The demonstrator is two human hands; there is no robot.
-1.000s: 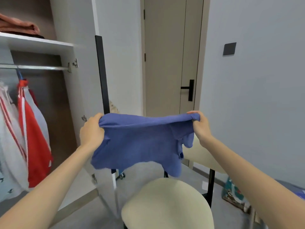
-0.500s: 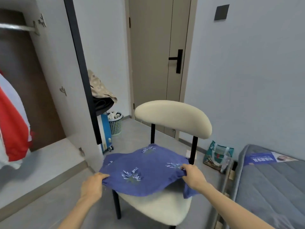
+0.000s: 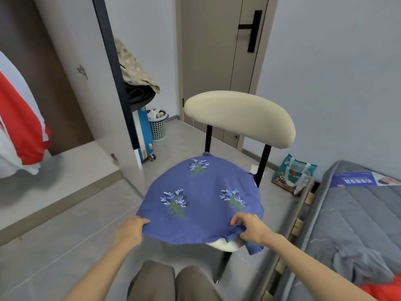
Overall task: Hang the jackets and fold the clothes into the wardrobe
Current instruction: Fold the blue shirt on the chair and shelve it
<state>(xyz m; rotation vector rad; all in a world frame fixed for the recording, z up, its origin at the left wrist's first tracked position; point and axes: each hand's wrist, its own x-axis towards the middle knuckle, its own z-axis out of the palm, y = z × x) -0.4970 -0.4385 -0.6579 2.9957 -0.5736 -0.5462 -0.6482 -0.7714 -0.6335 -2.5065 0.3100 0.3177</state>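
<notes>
Blue cloth with embroidered sprigs, the top [image 3: 201, 198] lies spread over the cream chair seat [image 3: 224, 246], the left hand [image 3: 130, 232] pinching its near left edge and the right hand [image 3: 251, 229] pinching a bunched fold at the near right corner. The seat looks smaller than the top, so an uneven tug could drag the overhanging cloth to the floor [image 3: 65, 246] or skew the fold. A second ago it hung stretched in the air between both hands; now it rests flat.

Matt blue cloth garment [image 3: 201, 198]; smooth padded chair [image 3: 238, 118].
</notes>
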